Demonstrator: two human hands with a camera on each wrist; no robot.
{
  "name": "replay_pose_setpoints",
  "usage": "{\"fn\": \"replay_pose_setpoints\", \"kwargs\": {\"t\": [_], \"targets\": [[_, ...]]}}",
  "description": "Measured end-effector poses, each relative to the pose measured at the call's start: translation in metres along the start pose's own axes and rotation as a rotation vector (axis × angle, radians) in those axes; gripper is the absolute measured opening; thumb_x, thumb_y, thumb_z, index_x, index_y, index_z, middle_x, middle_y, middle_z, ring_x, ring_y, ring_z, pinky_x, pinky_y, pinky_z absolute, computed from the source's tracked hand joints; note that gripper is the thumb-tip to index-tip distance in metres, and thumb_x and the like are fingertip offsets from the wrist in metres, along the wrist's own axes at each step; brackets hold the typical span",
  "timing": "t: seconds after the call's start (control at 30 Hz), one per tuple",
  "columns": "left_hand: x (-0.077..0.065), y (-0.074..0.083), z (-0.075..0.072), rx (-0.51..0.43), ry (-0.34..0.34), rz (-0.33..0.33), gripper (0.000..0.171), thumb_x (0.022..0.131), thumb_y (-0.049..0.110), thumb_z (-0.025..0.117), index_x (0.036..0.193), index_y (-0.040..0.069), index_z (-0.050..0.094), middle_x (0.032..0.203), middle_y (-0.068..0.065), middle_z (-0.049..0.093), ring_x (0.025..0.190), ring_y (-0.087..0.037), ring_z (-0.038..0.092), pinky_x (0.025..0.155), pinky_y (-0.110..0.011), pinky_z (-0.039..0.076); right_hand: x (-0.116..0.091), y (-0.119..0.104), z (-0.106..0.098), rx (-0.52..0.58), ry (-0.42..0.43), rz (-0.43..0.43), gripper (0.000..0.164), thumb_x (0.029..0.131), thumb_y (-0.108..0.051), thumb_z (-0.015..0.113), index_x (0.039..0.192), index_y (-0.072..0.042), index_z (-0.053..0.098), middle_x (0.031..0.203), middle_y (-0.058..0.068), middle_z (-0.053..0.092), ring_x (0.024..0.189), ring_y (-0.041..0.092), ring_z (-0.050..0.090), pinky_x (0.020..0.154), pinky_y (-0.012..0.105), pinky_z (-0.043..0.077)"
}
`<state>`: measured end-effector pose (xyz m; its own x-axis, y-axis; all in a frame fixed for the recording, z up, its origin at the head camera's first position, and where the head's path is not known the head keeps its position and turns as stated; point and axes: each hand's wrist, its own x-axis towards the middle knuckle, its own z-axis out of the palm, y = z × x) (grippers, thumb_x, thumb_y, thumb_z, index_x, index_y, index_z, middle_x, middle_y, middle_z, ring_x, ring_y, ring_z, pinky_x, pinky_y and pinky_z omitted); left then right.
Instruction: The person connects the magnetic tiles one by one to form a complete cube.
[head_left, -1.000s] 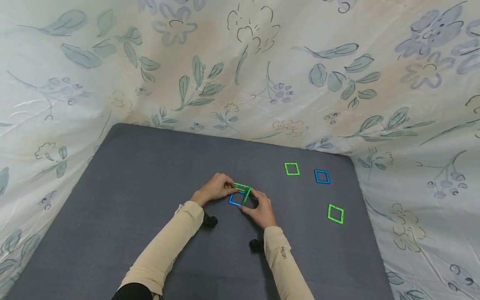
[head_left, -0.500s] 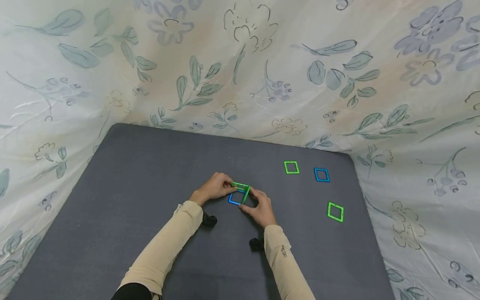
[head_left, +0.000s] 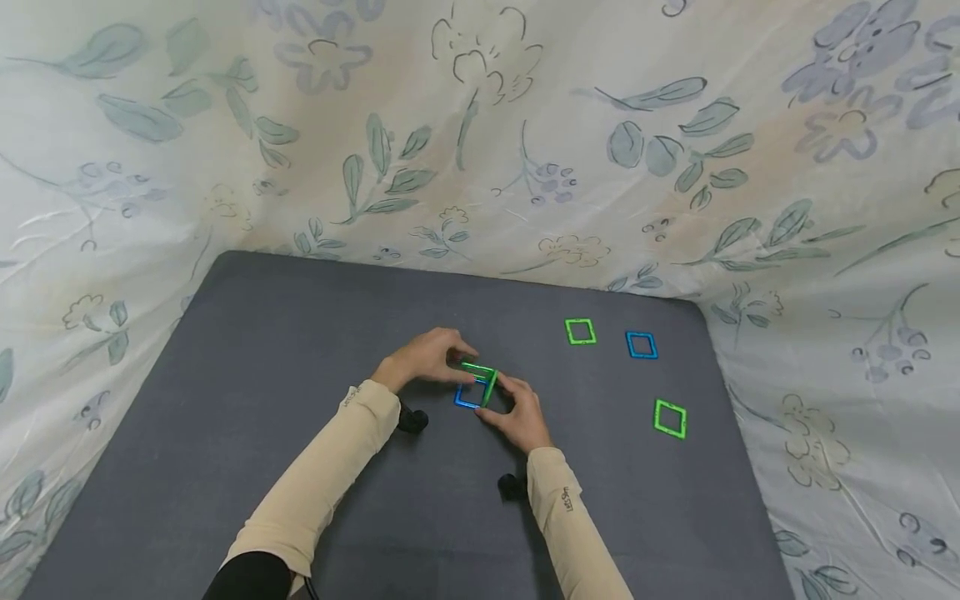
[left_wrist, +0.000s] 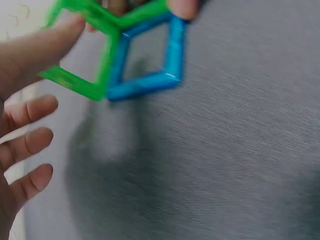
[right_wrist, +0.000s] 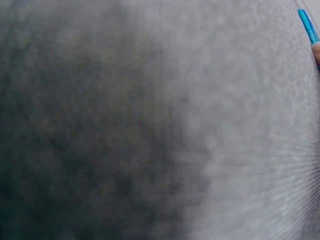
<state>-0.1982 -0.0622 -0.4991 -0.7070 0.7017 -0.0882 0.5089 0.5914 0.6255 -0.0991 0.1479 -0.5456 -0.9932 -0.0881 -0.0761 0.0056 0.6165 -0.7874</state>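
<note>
Near the table's middle, a blue square magnetic tile (head_left: 468,406) lies flat. Two green magnetic tiles rise from its edges: one at the back (head_left: 478,367), one on the right (head_left: 491,388). My right hand (head_left: 525,418) pinches the right green tile between thumb and fingers. My left hand (head_left: 429,357) is spread beside the back tile. In the left wrist view its thumb (left_wrist: 45,52) overlaps the green frame (left_wrist: 75,85), and the other fingers stand apart from it; contact is unclear. The right wrist view catches only a blue tile edge (right_wrist: 308,25) and a fingertip.
On the right of the grey table (head_left: 315,317) lie three separate flat tiles: a green one (head_left: 581,342), a blue one (head_left: 641,357) and another green one (head_left: 670,432). Flower-patterned cloth (head_left: 480,183) hangs behind and along the sides.
My left hand has loosened its pinch on the back green tile and shifted slightly up, its fingers spreading. The right hand keeps its hold. The head view has drifted slightly.
</note>
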Motion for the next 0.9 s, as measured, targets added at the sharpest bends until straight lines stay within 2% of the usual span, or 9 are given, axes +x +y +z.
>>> {"fn": "replay_pose_setpoints", "kwargs": {"t": [0.13, 0.27, 0.47, 0.7, 0.9], "targets": [[0.008, 0.011, -0.008, -0.027, -0.045, 0.11, 0.039, 0.094, 0.032, 0.075, 0.125, 0.008, 0.075, 0.103, -0.012, 0.068, 0.077, -0.014, 0.051, 0.07, -0.027, 0.044, 0.0, -0.001, -0.001, -0.006, -0.01, -0.013, 0.073, 0.081, -0.018, 0.088, 0.147, -0.011, 0.057, 0.14, 0.019, 0.06, 0.127, 0.037, 0.059, 0.107, 0.051, 0.049], [0.015, 0.019, -0.007, -0.047, -0.105, 0.164, 0.03, 0.101, 0.027, 0.067, 0.124, 0.009, 0.075, 0.105, -0.01, 0.068, 0.077, -0.01, 0.048, 0.07, -0.023, 0.043, -0.001, -0.001, -0.001, 0.001, -0.027, -0.049, 0.071, 0.082, -0.018, 0.088, 0.146, -0.011, 0.058, 0.14, 0.02, 0.061, 0.127, 0.038, 0.059, 0.107, 0.052, 0.049], [0.02, 0.02, -0.003, -0.081, -0.128, 0.179, 0.026, 0.102, 0.021, 0.064, 0.123, 0.01, 0.076, 0.107, -0.007, 0.068, 0.082, -0.01, 0.052, 0.075, -0.024, 0.046, -0.001, 0.0, -0.003, -0.002, -0.039, -0.079, 0.065, 0.083, -0.017, 0.087, 0.142, -0.012, 0.061, 0.139, 0.019, 0.061, 0.128, 0.038, 0.059, 0.106, 0.051, 0.05], [0.022, 0.018, 0.0, -0.119, -0.167, 0.161, 0.026, 0.104, 0.021, 0.061, 0.124, 0.014, 0.075, 0.113, -0.006, 0.068, 0.094, -0.012, 0.059, 0.086, -0.028, 0.051, 0.0, 0.001, -0.005, 0.011, -0.055, -0.091, 0.065, 0.082, -0.015, 0.087, 0.142, -0.012, 0.062, 0.14, 0.014, 0.064, 0.138, 0.038, 0.051, 0.115, 0.057, 0.04], [0.021, 0.017, 0.002, -0.127, -0.154, 0.158, 0.025, 0.104, 0.02, 0.061, 0.123, 0.013, 0.076, 0.114, -0.007, 0.07, 0.101, -0.017, 0.063, 0.092, -0.033, 0.053, -0.001, 0.006, -0.006, 0.032, -0.075, -0.117, 0.063, 0.084, -0.013, 0.086, 0.142, -0.011, 0.062, 0.14, 0.013, 0.064, 0.138, 0.037, 0.05, 0.112, 0.055, 0.044]]}}
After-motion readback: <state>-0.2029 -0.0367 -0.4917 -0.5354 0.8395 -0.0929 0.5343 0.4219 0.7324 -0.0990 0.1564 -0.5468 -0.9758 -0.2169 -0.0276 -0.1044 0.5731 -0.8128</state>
